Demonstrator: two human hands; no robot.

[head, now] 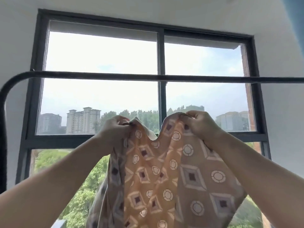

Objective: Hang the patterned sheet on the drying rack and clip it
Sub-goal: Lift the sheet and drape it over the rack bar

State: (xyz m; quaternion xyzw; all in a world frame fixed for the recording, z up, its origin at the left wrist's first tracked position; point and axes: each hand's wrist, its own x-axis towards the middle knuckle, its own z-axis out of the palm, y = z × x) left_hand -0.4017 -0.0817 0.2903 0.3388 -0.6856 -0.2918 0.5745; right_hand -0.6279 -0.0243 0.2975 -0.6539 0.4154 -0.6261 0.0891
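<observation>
You hold the patterned sheet [166, 175] up in front of you with both hands raised, its top edge below the drying rack's bar [148, 77] and not yet touching it. Your left hand [113, 129] pinches one bunch of the top edge, fingers closed on the cloth; your right hand [203, 123] does the same with its fingers curled tight over the other bunch. Between the two grips the edge sags in a dip, and the rest of the sheet hangs down out of view at the bottom.

To do this step well, spread your hands apart first so the edge pulls straight, then lift it clear above the bar and carry it over, so the cloth drapes on both sides rather than catching in a bundle. The grips sit close together now, so I judge the sheet would land bunched if you threw it over as it is. The fabric looks light and limp; expect it to slide toward the heavier side, so let enough length fall over the far side before you let go with either hand.

The bar runs across the whole view and bends down at the left end [9, 89]; keep the sheet off that curve, where it would slip. Behind the bar stands the window [161, 55], near enough that the far drape may brush the glass. No clips show anywhere, so you will have to find them while one hand steadies the sheet.
</observation>
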